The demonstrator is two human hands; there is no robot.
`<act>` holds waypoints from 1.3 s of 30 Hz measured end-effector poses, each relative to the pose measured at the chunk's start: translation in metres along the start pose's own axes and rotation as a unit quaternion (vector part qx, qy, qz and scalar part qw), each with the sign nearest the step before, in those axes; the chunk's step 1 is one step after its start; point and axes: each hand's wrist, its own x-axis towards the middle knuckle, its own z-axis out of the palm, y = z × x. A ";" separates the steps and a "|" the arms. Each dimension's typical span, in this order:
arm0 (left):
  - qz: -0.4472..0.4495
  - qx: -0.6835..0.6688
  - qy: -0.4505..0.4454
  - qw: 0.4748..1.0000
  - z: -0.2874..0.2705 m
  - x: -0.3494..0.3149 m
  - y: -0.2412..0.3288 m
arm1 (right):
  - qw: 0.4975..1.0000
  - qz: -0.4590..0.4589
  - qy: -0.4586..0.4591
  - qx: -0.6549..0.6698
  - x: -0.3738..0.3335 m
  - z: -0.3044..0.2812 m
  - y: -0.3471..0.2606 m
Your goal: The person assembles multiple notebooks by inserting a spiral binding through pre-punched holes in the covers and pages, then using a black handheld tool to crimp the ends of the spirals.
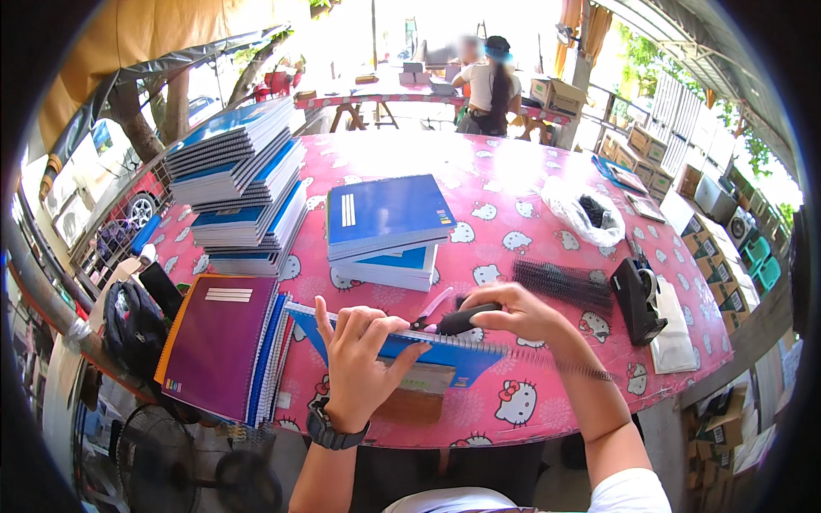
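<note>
My left hand (363, 363) grips a blue notebook (475, 366), its fingers over the top edge and thumb against the near side. A dark wire spiral (564, 366) runs along that edge and sticks out past the notebook's right end, under my right forearm. My right hand (517, 312) is closed around a black rounded object (462, 320), held at the spiral edge; its exact kind is unclear. Just beyond the edge is a pink-handled cutting tool (439, 303), partly hidden. Below the notebook sits a brown wooden block (409, 406).
Tall notebook stacks (248, 184) stand at the left, with a purple spiral notebook (209, 342) nearer. Blue notebooks (389, 214) are piled mid-table. Loose black spirals (560, 286), a black tape dispenser (637, 299) and a plastic bag (586, 214) lie right. People (492, 81) are at a far table.
</note>
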 end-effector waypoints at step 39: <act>-0.058 -0.045 0.024 0.997 -0.018 -0.011 -0.023 | 0.945 -0.081 -0.059 0.310 0.049 0.043 -0.021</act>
